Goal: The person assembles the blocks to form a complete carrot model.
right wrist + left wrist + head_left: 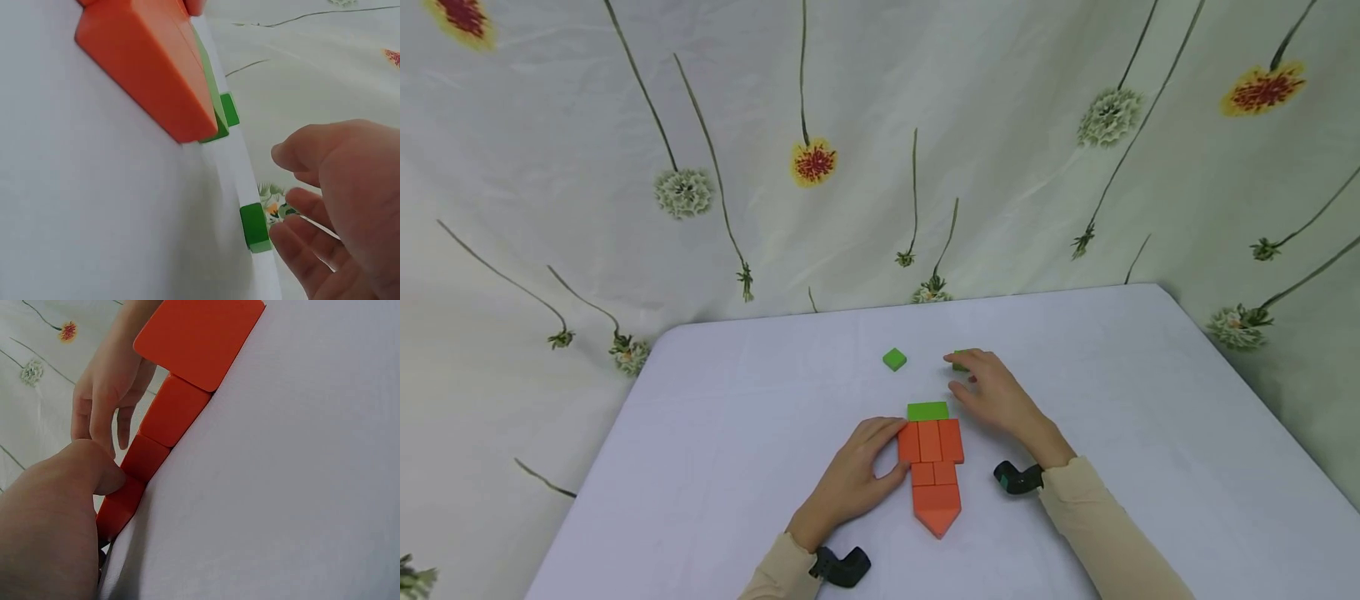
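An orange carrot shape of flat blocks lies on the white table, topped by a green rectangular block. My left hand rests against the shape's left side, fingers on the upper orange block and the thumb pressing the lower edge. My right hand hovers beyond the shape with loosely bent fingers, holding nothing. Its fingertips are just short of a small green block, which they partly hide in the head view. A second small green cube lies apart to the left.
A flowered cloth backdrop hangs behind the table's far edge and wraps both sides. Black wrist cameras sit on both forearms. The table's right edge slants toward me.
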Tool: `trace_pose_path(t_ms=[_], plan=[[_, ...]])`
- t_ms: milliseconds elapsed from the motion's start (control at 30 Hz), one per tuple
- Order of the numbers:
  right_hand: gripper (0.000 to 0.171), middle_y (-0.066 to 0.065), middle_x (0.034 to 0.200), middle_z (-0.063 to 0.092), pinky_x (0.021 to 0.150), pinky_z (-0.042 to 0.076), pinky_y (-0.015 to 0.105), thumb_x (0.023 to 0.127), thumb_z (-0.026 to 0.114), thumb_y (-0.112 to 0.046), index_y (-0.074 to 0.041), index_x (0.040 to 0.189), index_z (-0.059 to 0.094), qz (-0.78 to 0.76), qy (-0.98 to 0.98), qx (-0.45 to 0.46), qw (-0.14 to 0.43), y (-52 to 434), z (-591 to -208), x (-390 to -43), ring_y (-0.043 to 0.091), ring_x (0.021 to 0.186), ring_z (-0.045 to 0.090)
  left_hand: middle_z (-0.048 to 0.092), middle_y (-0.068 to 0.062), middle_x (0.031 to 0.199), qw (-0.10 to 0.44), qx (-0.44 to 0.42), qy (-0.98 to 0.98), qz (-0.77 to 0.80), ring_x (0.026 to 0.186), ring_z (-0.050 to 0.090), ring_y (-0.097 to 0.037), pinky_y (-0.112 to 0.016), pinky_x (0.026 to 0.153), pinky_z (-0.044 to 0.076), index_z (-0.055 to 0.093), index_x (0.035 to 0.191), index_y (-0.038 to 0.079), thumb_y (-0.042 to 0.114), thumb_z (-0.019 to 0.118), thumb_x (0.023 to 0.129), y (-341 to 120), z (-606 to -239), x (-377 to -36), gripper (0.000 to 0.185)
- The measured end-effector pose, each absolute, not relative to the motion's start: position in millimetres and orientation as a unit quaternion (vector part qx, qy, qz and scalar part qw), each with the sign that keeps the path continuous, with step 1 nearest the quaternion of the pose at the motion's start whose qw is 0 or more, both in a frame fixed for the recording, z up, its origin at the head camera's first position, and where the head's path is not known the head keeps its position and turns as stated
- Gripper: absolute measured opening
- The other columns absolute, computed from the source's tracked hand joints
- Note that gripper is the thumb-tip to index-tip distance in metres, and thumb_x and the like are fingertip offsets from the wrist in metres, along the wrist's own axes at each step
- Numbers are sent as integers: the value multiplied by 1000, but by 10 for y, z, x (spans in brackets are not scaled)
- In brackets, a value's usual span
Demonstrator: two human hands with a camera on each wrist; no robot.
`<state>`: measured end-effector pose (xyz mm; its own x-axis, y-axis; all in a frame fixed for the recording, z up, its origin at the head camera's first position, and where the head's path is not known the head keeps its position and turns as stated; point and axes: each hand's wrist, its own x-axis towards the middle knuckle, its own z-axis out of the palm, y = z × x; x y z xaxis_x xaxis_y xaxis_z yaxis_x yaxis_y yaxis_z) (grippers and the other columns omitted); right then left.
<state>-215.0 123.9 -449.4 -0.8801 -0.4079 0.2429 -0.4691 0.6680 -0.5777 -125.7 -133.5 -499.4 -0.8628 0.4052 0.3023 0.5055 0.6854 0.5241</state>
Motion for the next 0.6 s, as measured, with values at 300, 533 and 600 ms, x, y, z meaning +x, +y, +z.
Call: trace_pose_path(t_ms=[300, 533, 600], plan=[[48, 23, 148, 54, 113, 44, 57, 96, 67, -12, 0, 142, 58, 299, -928, 215, 52, 1367, -4582, -2256, 46, 135, 49, 58, 0, 144, 79, -245, -916, -307, 137, 50, -15, -36, 116, 45, 59, 144, 10, 27, 73, 94, -1332, -4992, -1255, 55], [39, 21, 135, 62, 101, 52, 53, 96, 68, -9, 0, 133, 66, 313, -923, 213, 75, 1408, -4659, -2283, 41, 121, 57, 59, 0, 144, 80, -244, -917, -305, 137, 49, -15, -36, 116, 45, 58, 144, 10, 28, 73, 94, -1331, -4996, -1261, 55], [35, 21, 130, 64, 95, 55, 50, 95, 69, -8, -1, 129, 68, 320, -921, 208, 83, 1408, -4670, -2283, 38, 114, 60, 59, 0, 144, 81, -245, -916, -306, 138, 49, -15, -36, 117, 45, 58, 144, 10, 28, 73, 94, -1331, -4996, -1263, 55]])
